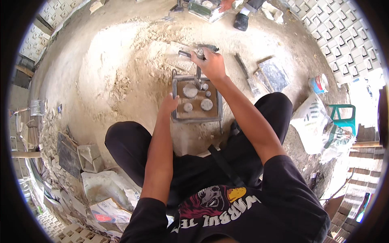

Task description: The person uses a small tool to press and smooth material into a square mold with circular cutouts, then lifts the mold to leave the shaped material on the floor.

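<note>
A square dark metal frame (pixel 197 120) lies on the ground between my knees, packed with brown sand (pixel 197 106). Several round grey discs of different sizes are set in the sand, among them a large disc (pixel 190 90) and another disc (pixel 206 105). At the frame's left side, my left hand (pixel 169 103) grips the rim, its thumb on top and its other fingers mostly hidden. My right hand (pixel 211 65) is closed round a metal hand tool with a narrow blade (pixel 198 83). The blade points down at the sand between the large disc and a small one.
Loose sand (pixel 121 77) is heaped to the left and beyond the frame. A dark flat board (pixel 274 73), a tin can (pixel 319 84), white sacks (pixel 314 123) and a green stool (pixel 343 117) stand right. Another person's hand (pixel 226 5) works beside a far metal box (pixel 206 10).
</note>
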Motion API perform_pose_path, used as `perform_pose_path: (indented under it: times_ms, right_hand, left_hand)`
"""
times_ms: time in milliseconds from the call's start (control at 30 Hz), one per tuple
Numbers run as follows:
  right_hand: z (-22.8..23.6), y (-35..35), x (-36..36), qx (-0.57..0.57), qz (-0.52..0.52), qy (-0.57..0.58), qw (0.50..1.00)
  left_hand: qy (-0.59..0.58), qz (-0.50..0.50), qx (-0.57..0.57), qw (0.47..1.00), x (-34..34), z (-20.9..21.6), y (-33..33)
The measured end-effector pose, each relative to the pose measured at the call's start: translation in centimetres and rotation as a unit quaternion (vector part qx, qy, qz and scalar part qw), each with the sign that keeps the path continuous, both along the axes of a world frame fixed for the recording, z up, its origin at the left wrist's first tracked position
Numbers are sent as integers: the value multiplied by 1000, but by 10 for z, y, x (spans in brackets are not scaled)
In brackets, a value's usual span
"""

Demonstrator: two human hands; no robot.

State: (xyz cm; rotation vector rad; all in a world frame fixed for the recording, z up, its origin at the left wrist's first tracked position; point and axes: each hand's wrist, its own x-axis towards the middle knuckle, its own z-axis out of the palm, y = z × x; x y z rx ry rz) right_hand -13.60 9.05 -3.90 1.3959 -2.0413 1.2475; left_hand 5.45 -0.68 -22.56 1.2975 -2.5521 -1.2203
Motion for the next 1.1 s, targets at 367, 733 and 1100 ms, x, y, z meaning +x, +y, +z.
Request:
perform_pose_path:
  times_ms: [367, 733, 1100]
  right_hand:
    - [18, 30, -2, 81, 27, -51, 995]
    - [15, 44, 24, 162, -21, -93, 982]
    - [-24, 23, -6, 42, 138, -471, 870]
  left_hand:
    - [-45, -29, 6, 999, 2, 20, 9]
    - [-108, -42, -1, 993, -8, 26, 17]
    - [-89, -35, -25, 995, -6, 32, 20]
